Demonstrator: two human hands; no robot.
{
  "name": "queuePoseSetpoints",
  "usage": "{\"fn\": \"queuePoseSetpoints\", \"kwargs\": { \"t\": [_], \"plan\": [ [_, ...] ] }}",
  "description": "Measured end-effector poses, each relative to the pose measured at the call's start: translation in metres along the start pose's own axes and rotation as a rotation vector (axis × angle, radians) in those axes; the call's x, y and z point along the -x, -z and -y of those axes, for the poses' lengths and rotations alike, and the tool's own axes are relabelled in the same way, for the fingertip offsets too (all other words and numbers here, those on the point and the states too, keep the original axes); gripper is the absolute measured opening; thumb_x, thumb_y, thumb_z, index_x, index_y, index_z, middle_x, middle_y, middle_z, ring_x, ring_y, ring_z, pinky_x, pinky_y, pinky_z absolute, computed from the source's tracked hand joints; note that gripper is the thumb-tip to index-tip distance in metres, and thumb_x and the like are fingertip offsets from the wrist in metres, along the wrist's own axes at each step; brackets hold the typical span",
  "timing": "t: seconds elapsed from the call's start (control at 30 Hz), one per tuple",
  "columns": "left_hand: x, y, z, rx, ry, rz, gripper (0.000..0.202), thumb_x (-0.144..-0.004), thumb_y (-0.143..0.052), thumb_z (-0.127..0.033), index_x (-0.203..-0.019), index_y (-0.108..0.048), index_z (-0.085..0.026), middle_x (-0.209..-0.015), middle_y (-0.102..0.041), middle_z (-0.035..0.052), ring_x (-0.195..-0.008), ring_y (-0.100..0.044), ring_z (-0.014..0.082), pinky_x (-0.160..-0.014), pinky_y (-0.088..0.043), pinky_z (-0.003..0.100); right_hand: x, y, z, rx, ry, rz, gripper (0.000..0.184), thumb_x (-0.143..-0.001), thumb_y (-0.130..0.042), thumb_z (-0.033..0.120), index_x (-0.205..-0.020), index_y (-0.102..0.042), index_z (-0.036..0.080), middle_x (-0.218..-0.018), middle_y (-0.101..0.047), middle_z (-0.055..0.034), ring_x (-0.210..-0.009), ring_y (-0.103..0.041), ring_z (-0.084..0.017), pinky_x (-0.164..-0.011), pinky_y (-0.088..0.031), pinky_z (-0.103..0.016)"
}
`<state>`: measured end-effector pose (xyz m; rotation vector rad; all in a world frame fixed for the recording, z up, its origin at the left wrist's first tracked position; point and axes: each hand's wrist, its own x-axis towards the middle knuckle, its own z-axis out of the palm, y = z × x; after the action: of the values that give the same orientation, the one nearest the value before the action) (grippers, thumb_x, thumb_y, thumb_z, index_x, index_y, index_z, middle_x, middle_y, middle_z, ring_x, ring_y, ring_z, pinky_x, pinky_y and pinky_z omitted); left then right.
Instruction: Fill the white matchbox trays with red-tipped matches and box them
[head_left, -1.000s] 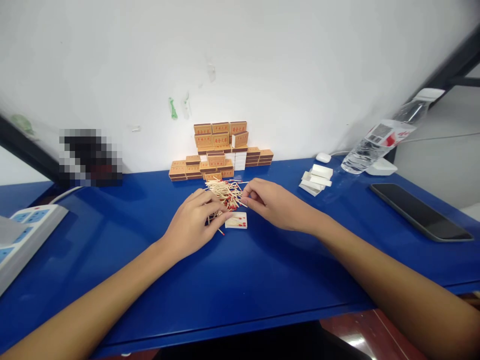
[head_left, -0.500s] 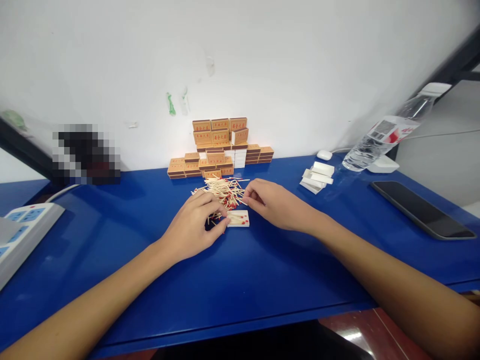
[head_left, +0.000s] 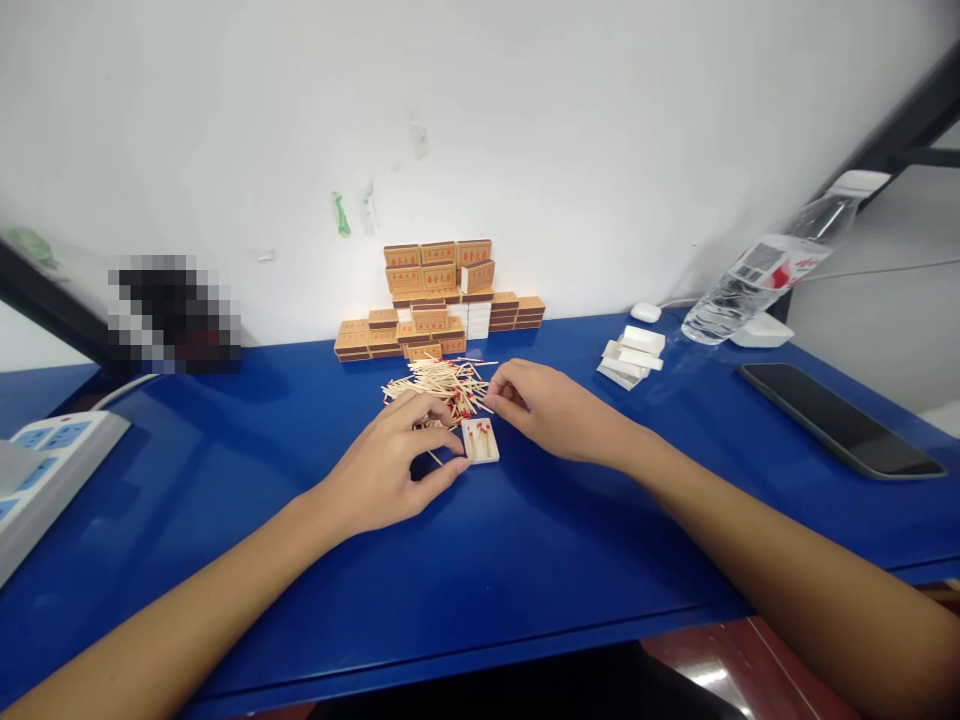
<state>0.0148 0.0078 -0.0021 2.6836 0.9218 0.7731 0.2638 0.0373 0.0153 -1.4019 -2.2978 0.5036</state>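
A small white matchbox tray (head_left: 491, 455) lies flat on the blue table, with several red-headed matches (head_left: 482, 437) inside. My left hand (head_left: 401, 460) is at its left side, thumb and index finger closed on the tray's edge. Just behind, a loose pile of matches (head_left: 439, 380) spreads over the table, partly hidden by my left fingers. My right hand (head_left: 540, 405) is at the pile's right edge, thumb and index finger pinched together on what looks like a match, mostly covered by the fingertips.
Orange matchboxes (head_left: 439, 278) are stacked against the wall behind the pile. Several white empty trays (head_left: 634, 355) lie to the right, near a leaning water bottle (head_left: 757, 270), a white earbud case (head_left: 645, 312) and a phone (head_left: 840, 420). A power strip (head_left: 67, 470) sits at left.
The tray has turned from lying sideways to standing more lengthwise, its matches now pointing away from me. My left hand has shifted slightly right and nearer; the right hand has barely moved.
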Motion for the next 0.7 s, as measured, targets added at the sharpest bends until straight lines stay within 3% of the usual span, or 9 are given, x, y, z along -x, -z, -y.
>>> {"fn": "queuePoseSetpoints", "kwargs": {
  "t": [0.17, 0.3, 0.47, 0.6, 0.7],
  "plan": [
    [0.001, 0.0, -0.004, 0.008, -0.048, 0.033, 0.017, -0.099, -0.069, -0.03, -0.114, -0.075, -0.026, -0.131, -0.064, 0.0083, -0.127, -0.058, 0.0278, -0.11, -0.047, 0.05, 0.002, 0.004, 0.002, -0.022, -0.075, 0.019, 0.013, -0.098, -0.057, 0.028, -0.09, -0.064, 0.02, -0.09, -0.07, -0.004, -0.077, -0.059, -0.018, -0.068, -0.041, -0.032],
    [0.0, -0.001, -0.007, 0.02, -0.094, 0.065, 0.02, -0.1, -0.068, -0.028, -0.119, -0.072, -0.026, -0.136, -0.064, 0.0079, -0.132, -0.056, 0.0282, -0.115, -0.045, 0.05, 0.008, 0.008, 0.011, -0.01, -0.149, 0.122, 0.011, -0.091, -0.062, 0.028, -0.082, -0.065, 0.021, -0.085, -0.072, -0.002, -0.072, -0.059, -0.017, -0.064, -0.039, -0.032],
    [0.001, -0.003, -0.008, 0.024, -0.098, 0.005, 0.014, -0.099, -0.067, -0.023, -0.112, -0.073, -0.023, -0.118, -0.07, 0.0075, -0.113, -0.064, 0.0253, -0.103, -0.052, 0.046, 0.014, 0.005, 0.027, 0.085, -0.189, 0.161, 0.013, -0.089, -0.066, 0.03, -0.079, -0.066, 0.022, -0.085, -0.072, -0.0024, -0.071, -0.058, -0.017, -0.062, -0.035, -0.032],
    [0.002, -0.005, -0.004, 0.011, -0.126, -0.081, 0.012, -0.097, -0.069, -0.02, -0.108, -0.073, -0.021, -0.11, -0.072, 0.0071, -0.105, -0.065, 0.0239, -0.097, -0.054, 0.045, 0.013, 0.002, 0.026, 0.156, -0.149, 0.115, 0.027, -0.098, -0.063, 0.04, -0.078, -0.063, 0.022, -0.084, -0.072, -0.0029, -0.069, -0.056, -0.016, -0.061, -0.032, -0.032],
    [-0.001, 0.002, -0.013, -0.01, -0.176, -0.142, 0.009, -0.095, -0.07, -0.017, -0.104, -0.072, -0.02, -0.102, -0.072, 0.0069, -0.096, -0.065, 0.0224, -0.089, -0.056, 0.043, 0.011, 0.003, 0.022, 0.181, -0.133, 0.106, 0.036, -0.102, -0.06, 0.048, -0.076, -0.062, 0.022, -0.082, -0.072, -0.0026, -0.067, -0.055, -0.016, -0.06, -0.03, -0.032]
  ]
}}
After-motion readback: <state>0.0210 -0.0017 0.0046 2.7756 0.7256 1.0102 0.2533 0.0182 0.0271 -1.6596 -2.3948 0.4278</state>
